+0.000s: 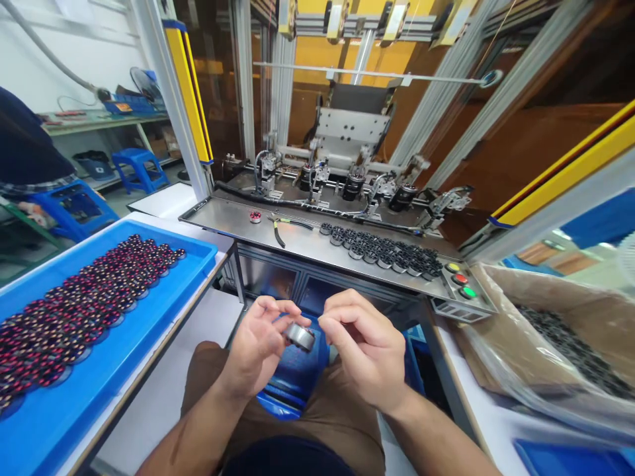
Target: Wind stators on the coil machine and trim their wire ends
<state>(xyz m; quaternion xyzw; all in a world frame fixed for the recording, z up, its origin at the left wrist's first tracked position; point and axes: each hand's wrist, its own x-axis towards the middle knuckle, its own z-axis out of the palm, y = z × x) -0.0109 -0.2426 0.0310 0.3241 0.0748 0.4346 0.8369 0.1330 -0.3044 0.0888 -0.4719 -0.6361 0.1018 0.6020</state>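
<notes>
Above my lap, my left hand (pixel 258 340) grips a small round metal motor stator (pixel 300 336) by its edge, its smooth silvery side turned toward the right. Close beside it, my right hand (pixel 364 340) is closed in a pinch between thumb and forefinger; whatever lies in the pinch is too small to make out. A gap separates the right fingertips from the stator. On the metal ledge ahead lie a pair of cutters (pixel 280 231) with yellow-green and black handles and one stator with red windings (pixel 255 217). Rows of dark stators (pixel 381 251) stand to their right.
A blue tray (pixel 201 254) full of wound stators stands at the left. Several buttons (pixel 461 279) sit at the ledge's right end, near a plastic-lined box (pixel 496 281) of dark parts. Behind rises a machine (pixel 353 129) with several stations. A person (pixel 30 145) sits far left.
</notes>
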